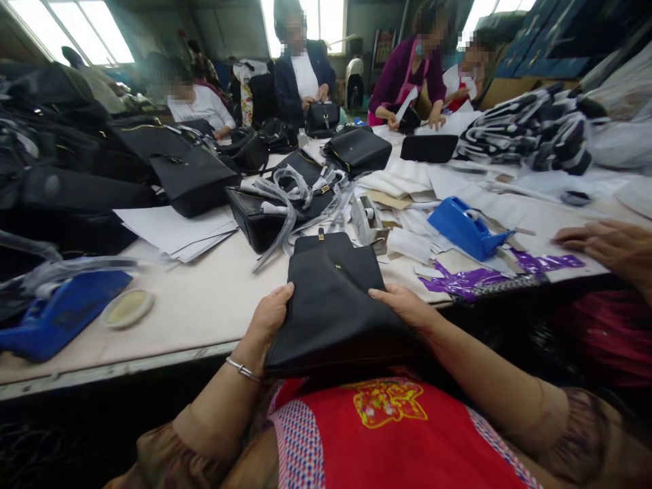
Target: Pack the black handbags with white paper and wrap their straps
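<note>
A black leather handbag (333,292) lies tilted over the table's front edge, its flap and small gold clasp toward the far side. My left hand (272,311) grips its left side, thumb on top and the other fingers hidden beneath. On the opposite side my right hand (405,304) holds the bag in the same way, near its upper right edge. Just beyond it lies another black bag (259,217) with plastic-wrapped straps (293,190) across it. A grey tape dispenser (365,219) stands right behind the held bag.
Blue tape dispensers (466,227) (66,312) stand at both sides, with a round tape roll (127,309) at left. Black bags (188,163) pile up on the left; white paper sheets (178,227) lie nearby. A co-worker's hand (606,244) rests at right. Several people work across the table.
</note>
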Tool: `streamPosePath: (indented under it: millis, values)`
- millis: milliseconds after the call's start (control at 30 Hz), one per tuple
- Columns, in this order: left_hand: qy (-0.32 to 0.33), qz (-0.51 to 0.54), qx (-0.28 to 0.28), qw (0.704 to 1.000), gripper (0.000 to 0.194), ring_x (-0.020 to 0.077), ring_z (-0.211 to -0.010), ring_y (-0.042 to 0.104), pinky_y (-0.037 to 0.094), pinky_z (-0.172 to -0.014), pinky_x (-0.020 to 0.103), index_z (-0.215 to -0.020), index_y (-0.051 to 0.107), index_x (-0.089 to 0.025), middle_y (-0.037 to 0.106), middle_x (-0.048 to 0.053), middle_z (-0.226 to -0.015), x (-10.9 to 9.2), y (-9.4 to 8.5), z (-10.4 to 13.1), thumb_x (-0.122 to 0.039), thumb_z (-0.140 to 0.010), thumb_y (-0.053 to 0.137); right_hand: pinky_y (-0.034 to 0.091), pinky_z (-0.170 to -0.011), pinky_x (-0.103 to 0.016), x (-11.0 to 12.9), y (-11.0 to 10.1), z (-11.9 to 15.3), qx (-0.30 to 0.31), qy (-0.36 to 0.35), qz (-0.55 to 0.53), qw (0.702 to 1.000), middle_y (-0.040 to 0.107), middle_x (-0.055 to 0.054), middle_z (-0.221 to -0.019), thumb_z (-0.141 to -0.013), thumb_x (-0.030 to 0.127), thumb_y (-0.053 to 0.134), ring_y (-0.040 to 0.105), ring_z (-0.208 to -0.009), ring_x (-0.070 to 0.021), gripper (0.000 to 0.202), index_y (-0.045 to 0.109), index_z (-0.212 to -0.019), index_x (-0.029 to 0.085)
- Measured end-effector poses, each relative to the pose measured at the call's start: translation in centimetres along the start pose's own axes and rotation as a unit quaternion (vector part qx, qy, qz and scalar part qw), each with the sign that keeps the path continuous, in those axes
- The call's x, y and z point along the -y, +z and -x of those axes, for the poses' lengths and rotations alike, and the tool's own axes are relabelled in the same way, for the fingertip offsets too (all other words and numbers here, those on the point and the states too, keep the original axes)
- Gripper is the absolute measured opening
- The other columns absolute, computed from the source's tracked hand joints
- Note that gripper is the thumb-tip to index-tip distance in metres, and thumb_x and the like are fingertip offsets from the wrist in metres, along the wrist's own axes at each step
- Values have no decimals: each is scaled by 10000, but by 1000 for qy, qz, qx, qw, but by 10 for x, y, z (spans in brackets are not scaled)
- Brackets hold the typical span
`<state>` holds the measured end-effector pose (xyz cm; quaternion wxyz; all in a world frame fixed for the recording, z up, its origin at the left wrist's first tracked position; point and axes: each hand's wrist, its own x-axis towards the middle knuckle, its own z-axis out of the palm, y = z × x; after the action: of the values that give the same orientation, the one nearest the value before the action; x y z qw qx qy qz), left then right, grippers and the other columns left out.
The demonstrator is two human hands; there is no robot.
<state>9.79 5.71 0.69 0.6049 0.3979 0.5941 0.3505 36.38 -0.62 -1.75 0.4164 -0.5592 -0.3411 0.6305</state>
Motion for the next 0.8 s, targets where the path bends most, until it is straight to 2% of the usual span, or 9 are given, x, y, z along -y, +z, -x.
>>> streamPosePath:
  millis: [100,167,233,333,433,533,633,733,800]
  values:
    - [-45,44,86,994,441,247,-950,708,578,-811,362,-990,704,-174,765,80,-1015,0,-7,6,-566,-802,635,587,-783,-407,-3,0,-4,-16,-12,26,999,778,-73,-963,-758,415,737,736,-837,-268,392,730,-1059,164]
    - [-73,27,126,989,486,249,-942,715,574,-789,350,-1028,701,-171,761,95,-1032,-6,-14,16,-591,-790,645,586,-767,-405,-1,0,-4,-34,-32,60,997,778,-64,-970,-758,400,723,733,-836,-267,412,716,-1099,171]
    - [-70,-61,123,988,503,255,-921,718,564,-755,327,-1025,705,-167,763,102,-1015,-14,-21,28,-590,-754,689,581,-777,-409,1,1,-2,-57,-54,114,990,774,-63,-990,-763,399,704,727,-860,-272,403,713,-1097,174]
    - [-38,-209,81,974,511,278,-883,715,546,-704,312,-978,726,-171,769,102,-968,-26,-23,46,-553,-644,789,556,-846,-434,4,5,2,-95,-93,203,970,765,-69,-1027,-756,390,683,707,-932,-290,379,707,-1066,173]
    - [-23,-257,79,963,507,285,-829,716,534,-660,304,-931,739,-180,775,91,-915,-34,-19,56,-481,-541,855,530,-876,-451,5,11,6,-148,-142,281,938,758,-79,-998,-740,385,676,688,-943,-303,354,700,-1026,178]
    - [-26,-252,100,962,501,287,-809,720,542,-639,303,-931,735,-176,775,90,-909,-33,-13,59,-413,-508,864,524,-859,-448,2,15,9,-181,-177,331,909,748,-86,-974,-743,416,680,676,-918,-301,354,691,-1009,182]
    - [-12,-241,122,963,465,286,-856,723,565,-675,313,-998,716,-187,773,82,-950,-25,-10,56,-306,-561,820,522,-860,-447,-1,16,9,-184,-187,348,900,739,-101,-1007,-749,460,684,670,-922,-302,425,678,-1063,174]
    - [-1,-188,136,973,506,279,-894,724,582,-704,321,-1101,672,-193,766,76,-1000,-17,-11,55,-186,-601,749,530,-853,-448,0,14,7,-185,-168,332,910,737,-115,-1029,-759,500,684,673,-927,-308,492,665,-1117,162]
    - [-15,-106,149,983,597,271,-935,721,590,-727,318,-1201,620,-185,751,85,-1083,-16,-13,57,-122,-612,694,529,-887,-445,2,10,7,-173,-139,300,928,736,-113,-1067,-793,538,661,676,-968,-304,521,660,-1155,164]
